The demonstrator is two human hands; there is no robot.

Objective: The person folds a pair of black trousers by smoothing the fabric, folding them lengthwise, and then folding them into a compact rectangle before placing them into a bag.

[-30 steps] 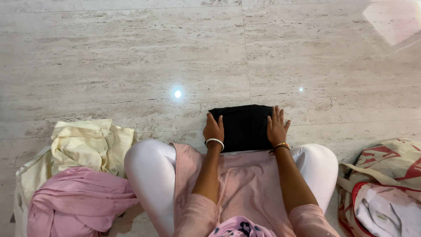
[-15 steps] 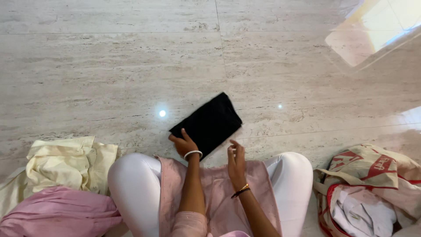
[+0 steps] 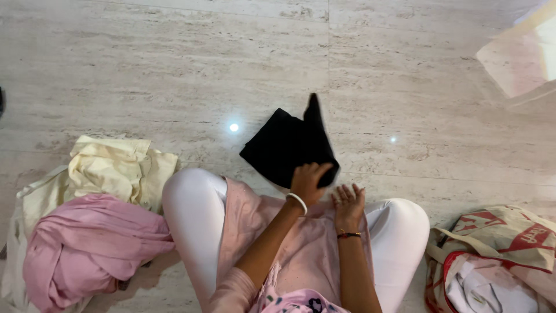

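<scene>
The fingers (image 3: 322,169) of the left hand (image 3: 307,181) are curled over the near edge of a folded black cloth (image 3: 288,148), pinching it so that one corner stands up off the floor near the middle of the frame. A white bangle (image 3: 297,201) circles that wrist. Just to the right, the right hand (image 3: 347,201) lies palm down on the pink tunic (image 3: 313,243) over the lap, its fingers spread and holding nothing, just beside the cloth but not touching it; a dark and gold bangle (image 3: 348,235) sits at its wrist. The black cloth lies partly on the pale marble floor (image 3: 174,64), right in front of the knees in white leggings (image 3: 194,208). At the lower left of the frame a pink garment (image 3: 87,246) is heaped on cream-coloured clothes (image 3: 116,165). At the lower right sits an open beige bag with red print (image 3: 498,232), white fabric (image 3: 486,287) showing inside it.
</scene>
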